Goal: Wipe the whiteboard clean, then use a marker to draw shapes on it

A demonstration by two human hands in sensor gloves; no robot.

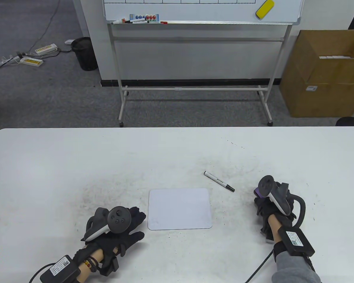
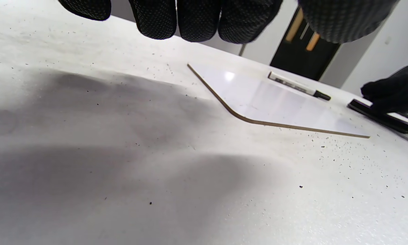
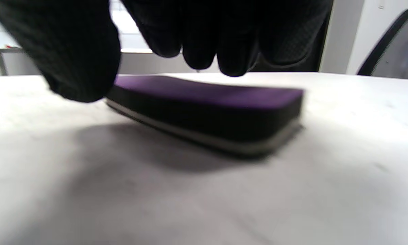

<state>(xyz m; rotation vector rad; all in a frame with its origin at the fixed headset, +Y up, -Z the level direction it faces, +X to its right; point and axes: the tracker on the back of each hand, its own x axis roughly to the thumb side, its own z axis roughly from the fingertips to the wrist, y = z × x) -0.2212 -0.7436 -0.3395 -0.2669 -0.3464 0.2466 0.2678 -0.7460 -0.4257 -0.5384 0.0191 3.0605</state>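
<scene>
The small blank whiteboard [image 1: 180, 209] lies flat near the table's front edge, its brown edge showing in the left wrist view [image 2: 278, 102]. A black-capped marker [image 1: 219, 181] [image 2: 299, 86] lies loose just beyond its far right corner. My left hand [image 1: 137, 224] [image 2: 197, 20] rests flat on the table left of the board, fingers straight, holding nothing. My right hand [image 1: 262, 206] [image 3: 149, 47] sits right of the board over a purple eraser [image 1: 257, 193] [image 3: 204, 105] [image 2: 380, 115]. The thumb is at one end and the fingers curl over the far edge. The eraser sits low on the table.
The white table [image 1: 47, 165] is speckled with dark eraser dust around the board. Beyond its far edge stand a large wheeled whiteboard [image 1: 194, 11] with a yellow eraser, a cardboard box [image 1: 321, 79] and a black bin [image 1: 85, 53].
</scene>
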